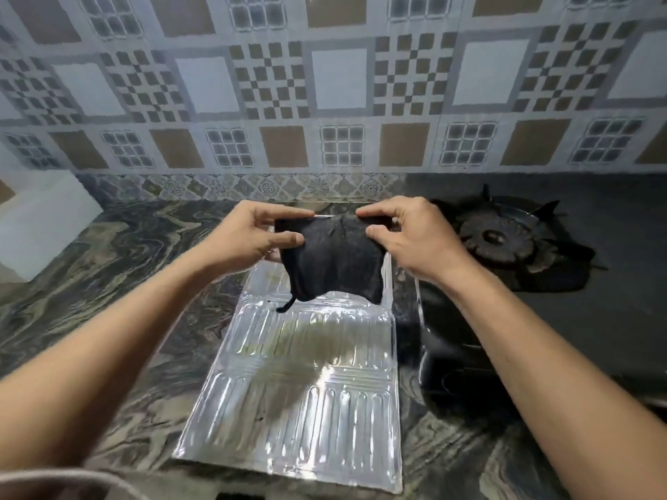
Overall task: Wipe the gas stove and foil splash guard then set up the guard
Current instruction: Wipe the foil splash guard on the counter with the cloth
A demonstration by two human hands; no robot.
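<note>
Above foil splash guard (299, 384), dark cloth (334, 261) pinched between left hand (252, 234), right hand (408, 236)

- Soft black fabric cloth (335, 261): uniform black, no pattern.
- Flat rectangular aluminium foil splash guard (299, 391): bright silver, embossed with panels of parallel ribs.
- Glossy black gas stove (595, 319): plain black; its round burner (496, 241) is dull brown-grey.
- Polished stone countertop (108, 301): swirling veins of dark grey, olive and cream.
- Patterned tiled wall (335, 81): pale blue-white squares, tan squares, brown-and-white checkerboards, grey pane grids.
- Narrow border strip (252, 185): grey and beige floral medallions.
- Plain white block (43, 218): unpatterned.
</note>
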